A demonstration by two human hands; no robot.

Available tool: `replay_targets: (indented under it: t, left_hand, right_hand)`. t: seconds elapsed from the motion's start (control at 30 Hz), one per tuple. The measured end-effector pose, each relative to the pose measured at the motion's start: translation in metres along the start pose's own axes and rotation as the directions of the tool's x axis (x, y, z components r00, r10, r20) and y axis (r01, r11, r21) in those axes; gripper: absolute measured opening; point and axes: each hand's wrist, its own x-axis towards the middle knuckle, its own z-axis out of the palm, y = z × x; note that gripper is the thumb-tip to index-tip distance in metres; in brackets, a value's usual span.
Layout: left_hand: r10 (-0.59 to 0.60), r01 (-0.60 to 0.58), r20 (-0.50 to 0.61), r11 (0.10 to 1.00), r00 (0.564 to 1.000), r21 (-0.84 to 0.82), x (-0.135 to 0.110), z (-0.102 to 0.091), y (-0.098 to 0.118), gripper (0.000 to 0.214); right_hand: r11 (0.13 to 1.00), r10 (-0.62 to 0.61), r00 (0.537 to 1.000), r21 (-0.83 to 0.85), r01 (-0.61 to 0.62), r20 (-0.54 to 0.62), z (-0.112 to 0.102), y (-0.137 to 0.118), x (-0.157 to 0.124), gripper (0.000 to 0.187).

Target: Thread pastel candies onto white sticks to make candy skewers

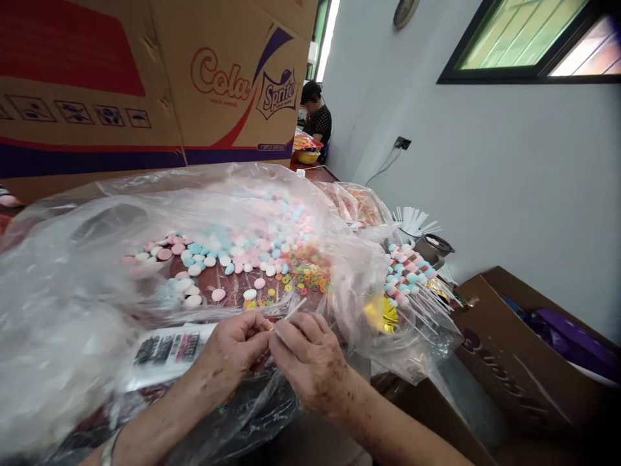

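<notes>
Fingertips of my left hand [237, 343] and my right hand [310, 359] meet low in the middle of the view. A thin white stick [295, 309] pokes up out of my right hand's pinch. My left fingers are closed around something small; a bit of orange and red shows there, but its kind is hidden. Just beyond lie pink, white and blue round candies [218, 294] and small coloured ring-shaped pieces [308, 268], spread on clear plastic. A white printed packet [167, 349] lies beside my left forearm.
Skewered candy sticks [412, 275] lie at the right, by a gold tinsel piece [388, 316] and a cup of white sticks [416, 221]. A large cola carton [165, 84] stands behind the table. An open brown box [504, 362] is at right. Another person [320, 123] sits farther back.
</notes>
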Motion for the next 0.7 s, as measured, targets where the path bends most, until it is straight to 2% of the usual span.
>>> replay_targets:
  t: [0.07,0.17,0.27,0.37,0.4,0.47,0.53,0.57,0.63,0.67,0.7]
  left_hand:
    - [-0.116,0.089,0.157,0.982,0.981,0.169,-0.002,-0.007,0.008,0.010]
    - [-0.291,0.168,0.309,0.915,0.905,0.368,-0.008,-0.011,0.019,0.012]
    - [-0.326,0.144,0.357,0.881,0.875,0.452,-0.012,-0.011,0.024,0.014]
    - [-0.290,0.091,0.387,0.885,0.876,0.457,-0.012,-0.011,0.024,0.017]
    - [-0.258,0.052,0.399,0.888,0.880,0.457,-0.012,-0.011,0.024,0.017]
    - [-0.110,-0.115,0.373,0.840,0.921,0.531,-0.010,-0.008,0.021,0.014]
    - [0.097,-0.270,0.284,0.692,0.954,0.669,-0.008,-0.003,0.016,0.016]
    - [0.183,-0.298,0.236,0.617,0.954,0.729,-0.008,0.000,0.013,0.019]
    - [0.354,-0.339,0.163,0.523,0.921,0.782,-0.007,0.008,0.004,0.025]
    - [0.469,-0.379,0.134,0.479,0.873,0.791,-0.007,0.012,-0.001,0.027]
    - [0.613,-0.439,0.116,0.409,0.782,0.800,-0.007,0.015,-0.006,0.026]
  right_hand:
    - [0.985,-0.159,0.985,0.073,0.154,0.068,-0.005,0.009,0.001,0.026]
    - [0.939,-0.302,0.937,0.227,0.260,0.177,-0.010,0.019,0.003,0.024]
    - [0.909,-0.354,0.911,0.307,0.282,0.211,-0.015,0.019,0.004,0.022]
    - [0.925,-0.311,0.923,0.295,0.240,0.225,-0.016,0.013,0.001,0.021]
    - [0.937,-0.284,0.931,0.275,0.218,0.229,-0.015,0.010,-0.001,0.021]
    - [0.967,-0.205,0.953,0.195,0.163,0.221,-0.009,0.003,-0.006,0.022]
    - [0.994,-0.084,0.985,0.082,0.072,0.150,0.003,0.000,-0.008,0.026]
    - [0.999,-0.005,0.996,0.039,0.001,0.094,0.010,0.000,-0.008,0.026]
    - [0.983,0.177,0.983,0.049,-0.175,-0.044,0.023,0.006,-0.003,0.026]
    - [0.955,0.285,0.953,0.113,-0.274,-0.103,0.028,0.010,0.001,0.026]
    - [0.906,0.401,0.905,0.210,-0.368,-0.142,0.031,0.015,0.006,0.025]
